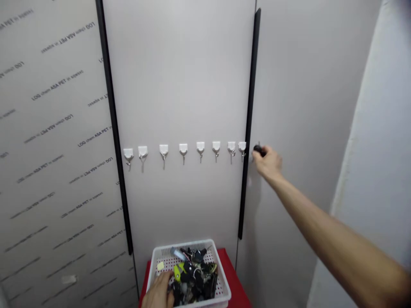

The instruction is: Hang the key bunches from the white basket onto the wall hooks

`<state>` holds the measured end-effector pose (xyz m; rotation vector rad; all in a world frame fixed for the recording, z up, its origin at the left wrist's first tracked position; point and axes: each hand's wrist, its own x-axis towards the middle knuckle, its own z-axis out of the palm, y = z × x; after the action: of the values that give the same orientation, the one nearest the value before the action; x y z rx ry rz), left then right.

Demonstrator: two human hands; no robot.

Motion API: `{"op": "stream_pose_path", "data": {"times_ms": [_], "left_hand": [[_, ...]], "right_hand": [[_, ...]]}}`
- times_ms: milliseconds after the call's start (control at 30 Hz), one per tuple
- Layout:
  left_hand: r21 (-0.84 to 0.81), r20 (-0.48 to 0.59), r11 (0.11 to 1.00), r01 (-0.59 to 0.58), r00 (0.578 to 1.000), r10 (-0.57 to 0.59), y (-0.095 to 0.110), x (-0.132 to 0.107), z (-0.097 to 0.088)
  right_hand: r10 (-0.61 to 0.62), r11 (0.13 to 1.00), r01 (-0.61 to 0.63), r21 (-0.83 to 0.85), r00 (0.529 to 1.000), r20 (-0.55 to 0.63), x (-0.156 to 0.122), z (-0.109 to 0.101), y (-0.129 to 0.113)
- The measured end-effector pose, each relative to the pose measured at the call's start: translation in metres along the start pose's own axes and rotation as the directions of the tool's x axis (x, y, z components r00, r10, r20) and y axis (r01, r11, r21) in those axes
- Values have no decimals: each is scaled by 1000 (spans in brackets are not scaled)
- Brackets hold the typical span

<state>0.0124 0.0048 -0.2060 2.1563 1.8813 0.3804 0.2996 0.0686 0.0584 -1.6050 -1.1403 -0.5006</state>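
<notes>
Because the right hand [269, 162] seems to pinch only part of the black item [257, 148], a loose hold could drop it; item protrudes past the fingers, near the right door panel's [298, 98] left edge. Left hand [159, 291] over the white basket's [225, 283] near-left corner, grip indeterminate.

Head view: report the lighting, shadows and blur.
Head view: soft light, no harsh glare; a faint shadow on the right door below the right hand. Head view: lettering at lower left smears into dark strokes; the upper right corner darkens; the black object in that hand shows little detail.
</notes>
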Motion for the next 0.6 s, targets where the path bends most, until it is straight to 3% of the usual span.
{"op": "stream_pose_path", "data": {"times_ms": [100, 167, 200, 233, 300, 367, 400, 433, 533, 600], "left_hand": [[-22, -23, 999, -27, 999, 26, -2, -1, 0], [-46, -43, 998, -48, 998, 46, -4, -1, 0], [-61, -57, 996, -61, 997, 58, -5, -1, 0], [-76, -69, 994, -73, 995, 68, -6, -1, 0], [-103, -78, 991, -81, 994, 73, -9, -1, 0], [-127, -75, 988, -85, 994, 76, -11, -2, 2], [-144, -74, 985, -90, 994, 80, -13, -3, 3], [-172, -75, 980, -96, 994, 84, -14, -3, 4], [-395, -57, 917, -56, 998, 36, -16, 5, 0], [-656, 17, 753, 44, 999, -43, -12, 15, -14]], "right_hand": [[-55, 998, 56, 34, 998, -32, 14, -19, -24], [-164, 985, 157, 77, 982, 97, 1, -19, -39], [-227, 972, 206, 116, 950, 216, -15, -13, -44], [-287, 955, 240, 171, 890, 355, -37, -6, -45], [-376, 924, 230, 306, 698, 609, -94, 14, -38], [-417, 897, 92, 433, 500, 759, -156, 34, -21], [-393, 899, -12, 438, 424, 816, -184, 43, -10], [-379, 900, -51, 433, 398, 835, -207, 51, -1], [-213, 850, -360, 384, 433, 876, -242, 67, 13], [-109, 722, -599, 346, 395, 912, -239, 70, 6]]}}
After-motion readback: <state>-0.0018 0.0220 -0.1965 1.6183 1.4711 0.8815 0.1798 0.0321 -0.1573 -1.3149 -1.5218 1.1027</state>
